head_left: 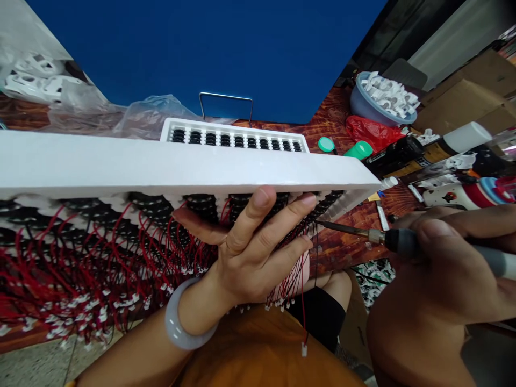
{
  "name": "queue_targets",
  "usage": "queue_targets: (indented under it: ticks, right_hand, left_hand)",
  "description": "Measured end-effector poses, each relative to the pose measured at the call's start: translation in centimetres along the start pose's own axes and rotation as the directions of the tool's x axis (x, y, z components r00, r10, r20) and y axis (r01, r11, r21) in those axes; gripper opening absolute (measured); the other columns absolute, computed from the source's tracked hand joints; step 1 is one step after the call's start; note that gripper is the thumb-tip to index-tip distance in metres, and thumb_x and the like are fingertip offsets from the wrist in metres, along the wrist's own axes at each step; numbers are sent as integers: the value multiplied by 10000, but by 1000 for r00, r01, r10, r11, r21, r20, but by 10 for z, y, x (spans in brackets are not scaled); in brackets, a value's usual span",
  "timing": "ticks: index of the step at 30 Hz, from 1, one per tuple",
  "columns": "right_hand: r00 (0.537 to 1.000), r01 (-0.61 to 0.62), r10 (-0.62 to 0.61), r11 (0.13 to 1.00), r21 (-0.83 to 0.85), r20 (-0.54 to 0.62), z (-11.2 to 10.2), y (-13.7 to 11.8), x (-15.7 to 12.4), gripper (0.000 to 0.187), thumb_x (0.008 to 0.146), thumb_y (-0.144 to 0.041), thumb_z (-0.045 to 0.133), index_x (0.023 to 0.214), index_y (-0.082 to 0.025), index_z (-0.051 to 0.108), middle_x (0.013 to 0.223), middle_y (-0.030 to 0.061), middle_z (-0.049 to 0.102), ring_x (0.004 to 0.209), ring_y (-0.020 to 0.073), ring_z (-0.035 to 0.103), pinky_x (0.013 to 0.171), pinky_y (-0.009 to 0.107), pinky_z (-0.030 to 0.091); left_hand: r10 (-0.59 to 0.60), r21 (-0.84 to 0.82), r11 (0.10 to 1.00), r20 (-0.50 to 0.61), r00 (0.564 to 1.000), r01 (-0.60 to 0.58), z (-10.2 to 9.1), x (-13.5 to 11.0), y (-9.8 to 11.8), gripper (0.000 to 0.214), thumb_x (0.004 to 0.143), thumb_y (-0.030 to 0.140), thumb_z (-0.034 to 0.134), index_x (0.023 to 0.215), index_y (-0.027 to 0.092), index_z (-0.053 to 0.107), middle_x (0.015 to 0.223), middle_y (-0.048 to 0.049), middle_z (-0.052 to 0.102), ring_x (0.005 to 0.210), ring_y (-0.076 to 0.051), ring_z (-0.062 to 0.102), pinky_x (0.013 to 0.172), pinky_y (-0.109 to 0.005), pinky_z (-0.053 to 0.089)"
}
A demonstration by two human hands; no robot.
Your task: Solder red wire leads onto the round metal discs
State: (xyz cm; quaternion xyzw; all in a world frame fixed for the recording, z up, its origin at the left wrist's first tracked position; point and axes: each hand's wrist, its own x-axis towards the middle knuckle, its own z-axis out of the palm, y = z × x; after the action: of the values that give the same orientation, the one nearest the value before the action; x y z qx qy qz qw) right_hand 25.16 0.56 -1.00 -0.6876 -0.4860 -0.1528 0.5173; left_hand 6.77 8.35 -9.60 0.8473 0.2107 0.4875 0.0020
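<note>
My right hand (439, 263) is closed around a soldering iron (407, 242), its tip pointing left at the end of a row of round black parts (201, 207). These parts sit in a large white foam tray (226, 169) that is tilted on its side. Red and black wires (157, 242) with small white plugs hang from them. Fingers spread, my left hand (253, 252) lies against the rows, with one fingertip on the tray's edge. One wire pair with a white plug (303, 349) dangles lower, below the iron's tip. The palm side of my left hand is hidden.
Behind the tray stands a smaller white tray (237, 141) of black parts, near a blue panel (209, 54) and a metal wire stand (226, 95). To the right are a bowl of white pieces (382, 99), a green container (358, 150) and cardboard boxes (463, 102).
</note>
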Motion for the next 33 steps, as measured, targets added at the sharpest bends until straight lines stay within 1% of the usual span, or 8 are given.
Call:
queue_targets:
  ticks: [3, 10, 15, 21, 26, 28, 31, 33]
  right_hand:
    - [999, -4, 6, 998, 61, -39, 1, 3, -1, 244, 706, -304, 711, 580, -202, 530, 568, -10, 562, 459, 122, 463, 470, 278, 343]
    - [997, 79, -79, 992, 99, -8, 2, 6, 0, 249, 706, -250, 743, 582, -165, 545, 576, -20, 561, 506, 121, 528, 469, 262, 366]
    - [997, 70, -73, 992, 109, 21, 3, 6, -1, 217, 722, -231, 732, 603, -172, 560, 575, -20, 555, 475, 132, 529, 433, 275, 380]
    - [946, 316, -324, 926, 205, 5, 7, 27, 5, 264, 752, -213, 740, 599, -177, 528, 532, -36, 530, 415, 120, 510, 357, 260, 380]
    - [928, 359, -372, 909, 213, 25, 8, 32, 6, 230, 769, -204, 729, 623, -174, 555, 541, -26, 545, 457, 130, 542, 366, 250, 386]
    - [941, 327, -336, 927, 184, 21, 7, 25, 4, 227, 767, -218, 730, 627, -174, 557, 551, -19, 549, 466, 128, 539, 381, 250, 372]
    - [984, 143, -151, 986, 92, 90, 6, 9, 1, 261, 790, -276, 708, 597, -179, 560, 561, 2, 540, 464, 126, 510, 409, 270, 357]
    - [990, 62, -70, 996, 69, 123, 5, 1, 0, 292, 797, -306, 702, 576, -189, 551, 549, 6, 524, 463, 134, 503, 421, 283, 364]
  left_hand:
    - [-2, 7, 1000, -27, 1000, 2, 2, 0, 2, 138, 916, 223, 651, 1034, 283, 693, 1472, 52, 526, 1555, -202, 140, 1237, -387, 378]
    - [-47, -18, 999, 27, 999, 47, 0, -1, 3, 176, 949, 181, 603, 1080, 282, 663, 1503, 107, 488, 1512, -202, 275, 1243, -377, 348]
    - [-8, -11, 1000, -36, 999, 8, 2, 1, 1, 146, 944, 171, 607, 1042, 254, 676, 1496, 72, 500, 1552, -161, 107, 1297, -334, 171]
    - [-11, -37, 999, -65, 998, 8, 6, 1, 2, 124, 949, 206, 591, 987, 235, 705, 1411, 18, 580, 1559, -148, 96, 1302, -271, 157]
    - [-43, -28, 999, -31, 999, 43, 4, -3, 5, 146, 956, 293, 598, 1059, 263, 697, 1454, 37, 543, 1561, -170, 105, 1316, -349, 127]
    - [-36, -24, 999, -10, 999, 36, 2, -3, 5, 154, 945, 336, 620, 1063, 267, 691, 1446, 38, 551, 1561, -181, 109, 1312, -353, 168]
    - [-28, -38, 999, -30, 999, 27, 3, -2, 4, 166, 948, 360, 611, 1041, 251, 695, 1422, 15, 574, 1562, -181, 103, 1300, -330, 225]
    - [-25, -46, 999, -49, 999, 22, 5, -2, 3, 167, 952, 361, 603, 1027, 249, 700, 1423, 12, 575, 1562, -176, 103, 1303, -325, 219]
